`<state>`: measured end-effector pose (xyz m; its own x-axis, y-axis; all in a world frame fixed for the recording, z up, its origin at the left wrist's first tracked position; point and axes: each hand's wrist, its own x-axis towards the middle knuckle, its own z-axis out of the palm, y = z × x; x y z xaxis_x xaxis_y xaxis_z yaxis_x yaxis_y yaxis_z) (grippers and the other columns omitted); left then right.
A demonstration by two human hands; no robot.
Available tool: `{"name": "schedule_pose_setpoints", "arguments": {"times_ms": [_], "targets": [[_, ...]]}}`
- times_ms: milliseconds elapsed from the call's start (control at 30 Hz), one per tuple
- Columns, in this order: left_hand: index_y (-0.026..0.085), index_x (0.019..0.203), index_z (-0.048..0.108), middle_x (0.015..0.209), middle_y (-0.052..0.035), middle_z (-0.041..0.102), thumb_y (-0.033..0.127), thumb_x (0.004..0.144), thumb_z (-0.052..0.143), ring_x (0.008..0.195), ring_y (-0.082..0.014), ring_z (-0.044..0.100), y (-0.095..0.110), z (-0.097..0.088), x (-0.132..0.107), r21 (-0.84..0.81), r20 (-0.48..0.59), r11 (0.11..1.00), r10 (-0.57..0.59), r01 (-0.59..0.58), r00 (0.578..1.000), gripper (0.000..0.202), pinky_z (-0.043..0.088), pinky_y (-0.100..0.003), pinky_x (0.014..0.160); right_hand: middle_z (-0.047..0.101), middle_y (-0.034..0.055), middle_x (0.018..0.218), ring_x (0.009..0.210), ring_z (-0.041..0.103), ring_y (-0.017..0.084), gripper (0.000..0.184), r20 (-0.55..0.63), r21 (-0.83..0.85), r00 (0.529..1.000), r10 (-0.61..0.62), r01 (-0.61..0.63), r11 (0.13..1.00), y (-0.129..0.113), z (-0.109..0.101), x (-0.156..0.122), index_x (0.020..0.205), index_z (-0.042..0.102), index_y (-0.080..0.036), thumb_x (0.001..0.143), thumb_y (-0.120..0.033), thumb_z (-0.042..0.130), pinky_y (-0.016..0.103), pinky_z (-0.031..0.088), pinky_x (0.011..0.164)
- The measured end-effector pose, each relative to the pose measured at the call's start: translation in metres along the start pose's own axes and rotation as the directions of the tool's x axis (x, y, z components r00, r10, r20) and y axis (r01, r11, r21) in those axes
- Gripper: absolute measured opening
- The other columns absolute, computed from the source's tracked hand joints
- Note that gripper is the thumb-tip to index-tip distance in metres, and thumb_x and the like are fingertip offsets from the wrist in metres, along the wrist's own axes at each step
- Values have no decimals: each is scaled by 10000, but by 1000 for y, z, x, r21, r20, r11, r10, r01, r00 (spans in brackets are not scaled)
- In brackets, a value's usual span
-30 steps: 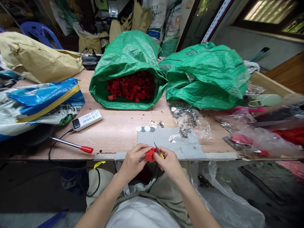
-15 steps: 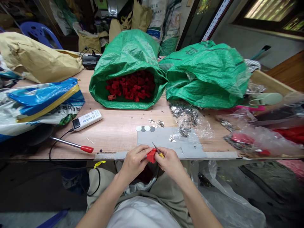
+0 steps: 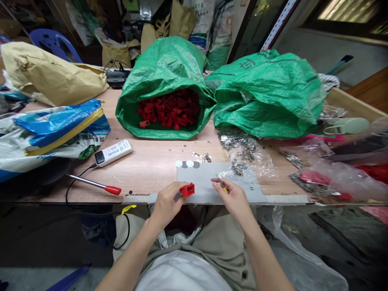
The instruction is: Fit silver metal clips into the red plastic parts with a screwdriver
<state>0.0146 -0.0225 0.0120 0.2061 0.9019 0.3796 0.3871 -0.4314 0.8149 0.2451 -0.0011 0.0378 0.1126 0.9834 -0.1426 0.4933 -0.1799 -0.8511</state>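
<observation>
My left hand (image 3: 167, 203) is closed on a small red plastic housing (image 3: 188, 190), held over the front edge of the table with its hollow side showing. To the right, my right hand (image 3: 235, 200) is over the grey mat (image 3: 200, 182), curled around a slim pointed tool with a yellow handle (image 3: 225, 190). Most of that tool is hidden by the fingers, so its exact kind does not show. Just beyond those fingertips lies a little pile of small shiny metal pieces (image 3: 223, 174). The two hands are apart.
A green woven sack (image 3: 163, 60) lies open with many red housings (image 3: 169, 111) inside. Beside it is a second green sack (image 3: 269, 97). Metal pieces spill over clear plastic (image 3: 242, 149). At left are a white device (image 3: 113, 152) and a red-handled rod (image 3: 112, 190).
My right hand has moved right and forward, away from the red housing, with the pointed tool still in it. The housing stays in my left hand, turned to show its hollow side.
</observation>
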Motion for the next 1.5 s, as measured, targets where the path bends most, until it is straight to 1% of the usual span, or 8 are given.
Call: {"name": "schedule_pose_setpoints", "arguments": {"times_ms": [100,233,500,700,967,1100,1300,1500], "targets": [[218,1139,620,1090,-58,698,20,839,562,1011,-201,660,-5,2,0,31,12,999,-43,43,999,364,548,-343,866,720,89,793,691,607,227,337,-236,-326,968,-86,5,945,17,-18,16,957,744,-182,815,-431,567,301,396,621],[211,1080,629,1054,-71,672,96,863,608,981,-220,636,-7,7,0,115,17,991,-72,69,997,246,530,-367,851,742,78,815,722,645,238,256,-180,-508,969,-168,55,860,27,-25,30,890,728,-213,823,-378,543,300,400,641],[209,1083,620,1037,-74,671,154,879,638,984,-232,615,-13,11,1,145,22,989,-40,36,999,212,515,-388,856,712,63,808,743,631,225,169,-22,-567,978,-208,159,808,22,-16,42,778,666,-216,815,-306,528,305,399,651],[201,1071,625,1014,-68,694,177,883,655,954,-222,624,-15,10,0,97,12,994,-40,39,999,192,514,-376,839,698,50,802,751,633,210,127,136,-411,959,-247,281,867,13,-17,45,747,649,-211,759,-283,545,302,445,708],[197,1064,640,987,-80,703,255,910,635,927,-222,642,-14,7,1,66,-4,997,-35,35,999,165,526,-368,805,763,85,921,802,678,243,281,46,-244,982,-182,188,951,14,-9,40,929,725,-198,805,-391,562,332,485,723],[198,1057,639,971,-76,702,245,913,623,906,-218,643,-14,7,1,70,-1,997,-21,21,1000,152,524,-362,790,728,101,932,806,657,241,268,-97,-348,970,-225,178,920,20,-19,42,899,712,-190,816,-371,533,343,474,746],[198,1059,635,973,-74,701,184,900,616,901,-214,633,-15,7,-1,75,9,997,-18,17,1000,160,517,-358,785,664,69,855,784,630,224,214,57,-491,974,-219,218,844,25,-27,37,806,695,-199,815,-357,552,319,440,721],[198,1070,627,992,-68,701,147,883,626,918,-213,633,-16,6,-1,83,17,997,-10,9,1000,194,513,-353,805,671,69,858,809,628,228,216,54,-524,977,-208,205,826,22,-20,37,798,682,-199,834,-344,527,322,430,745]]}}
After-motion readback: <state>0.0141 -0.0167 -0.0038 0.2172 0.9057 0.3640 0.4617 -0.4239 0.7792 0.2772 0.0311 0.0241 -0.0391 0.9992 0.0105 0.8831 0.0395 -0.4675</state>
